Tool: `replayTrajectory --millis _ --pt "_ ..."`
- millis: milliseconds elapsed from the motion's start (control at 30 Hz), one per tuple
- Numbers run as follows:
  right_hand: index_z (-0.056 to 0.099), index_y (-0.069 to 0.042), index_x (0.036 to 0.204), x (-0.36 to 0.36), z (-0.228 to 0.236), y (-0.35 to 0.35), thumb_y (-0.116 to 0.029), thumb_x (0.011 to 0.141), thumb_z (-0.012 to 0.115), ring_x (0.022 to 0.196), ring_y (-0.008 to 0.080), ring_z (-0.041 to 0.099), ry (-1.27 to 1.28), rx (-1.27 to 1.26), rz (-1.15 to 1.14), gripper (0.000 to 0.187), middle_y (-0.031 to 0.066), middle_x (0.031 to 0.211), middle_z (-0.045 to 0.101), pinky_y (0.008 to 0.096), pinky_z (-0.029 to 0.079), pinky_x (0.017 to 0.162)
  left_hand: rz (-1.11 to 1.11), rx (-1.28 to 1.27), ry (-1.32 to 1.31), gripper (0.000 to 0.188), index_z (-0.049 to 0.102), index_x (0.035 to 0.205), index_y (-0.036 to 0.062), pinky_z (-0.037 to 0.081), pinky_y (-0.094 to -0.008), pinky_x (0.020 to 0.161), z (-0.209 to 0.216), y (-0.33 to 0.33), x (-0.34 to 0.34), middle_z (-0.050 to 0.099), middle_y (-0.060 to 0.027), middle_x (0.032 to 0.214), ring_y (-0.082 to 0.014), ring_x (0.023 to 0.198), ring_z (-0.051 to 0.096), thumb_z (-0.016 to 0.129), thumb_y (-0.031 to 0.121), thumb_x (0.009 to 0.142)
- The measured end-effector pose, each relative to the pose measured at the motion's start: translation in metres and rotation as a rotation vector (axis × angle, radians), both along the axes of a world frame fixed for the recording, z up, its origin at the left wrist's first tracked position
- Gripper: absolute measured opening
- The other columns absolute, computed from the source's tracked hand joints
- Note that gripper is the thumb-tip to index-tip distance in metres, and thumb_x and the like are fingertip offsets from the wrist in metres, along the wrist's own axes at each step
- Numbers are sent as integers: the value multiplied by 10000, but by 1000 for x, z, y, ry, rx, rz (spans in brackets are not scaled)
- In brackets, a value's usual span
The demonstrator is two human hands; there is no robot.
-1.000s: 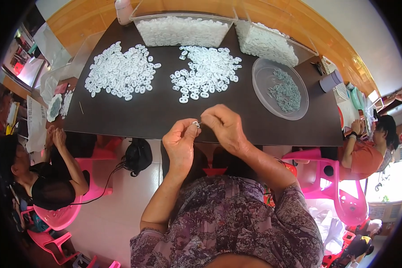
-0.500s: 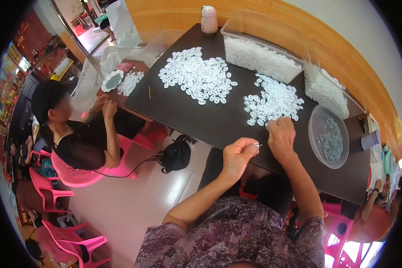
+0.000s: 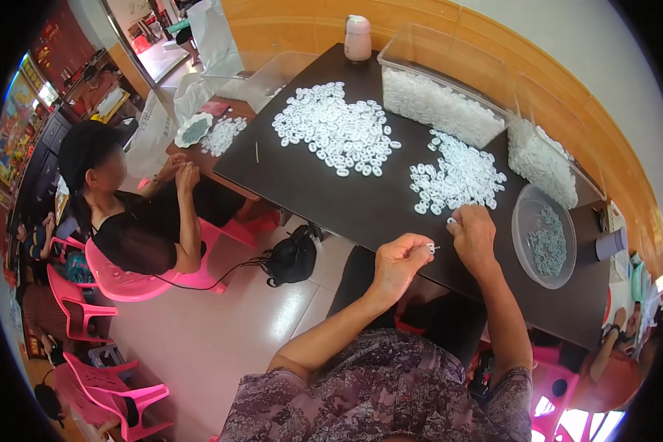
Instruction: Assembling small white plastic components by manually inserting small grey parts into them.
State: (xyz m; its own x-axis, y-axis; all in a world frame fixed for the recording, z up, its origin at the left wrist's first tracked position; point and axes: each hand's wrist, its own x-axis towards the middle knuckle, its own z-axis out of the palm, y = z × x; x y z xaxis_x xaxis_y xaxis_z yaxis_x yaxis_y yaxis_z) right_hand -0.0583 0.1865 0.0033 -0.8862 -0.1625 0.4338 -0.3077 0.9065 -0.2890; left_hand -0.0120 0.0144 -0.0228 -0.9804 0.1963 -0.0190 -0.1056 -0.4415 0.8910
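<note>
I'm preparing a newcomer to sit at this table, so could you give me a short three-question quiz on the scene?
1. True or false: the camera wearer's left hand is empty.
2. What colour are the small pieces in the round dish?
A) white
B) pink
C) grey-green
3. Fill in the blank: of the wearer's two hands, the ____ one is nearer the round dish.

Key:
1. False; it pinches a small white part at the fingertips.
2. C.
3. Right; the right hand is at the near edge of a white pile.
</note>
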Motion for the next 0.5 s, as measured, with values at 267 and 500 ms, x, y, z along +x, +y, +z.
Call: replayTrajectory --millis 267,500 --pt "608 -13 850 18 1 -6 -73 735 673 667 199 560 -169 -532 31 145 79 740 596 319 435 601 80 -62 16 155 634 960 -16 463 -218 648 14 -8 -2 658 -58 801 -97 710 603 612 104 865" --pt "656 6 905 39 9 -9 -80 780 664 626 64 539 -567 -1246 80 151 16 748 633 192 403 565 105 -31 -32 124 650 915 -26 414 -196 579 19 -3 -4 650 -58 761 -92 647 580 626 73 843"
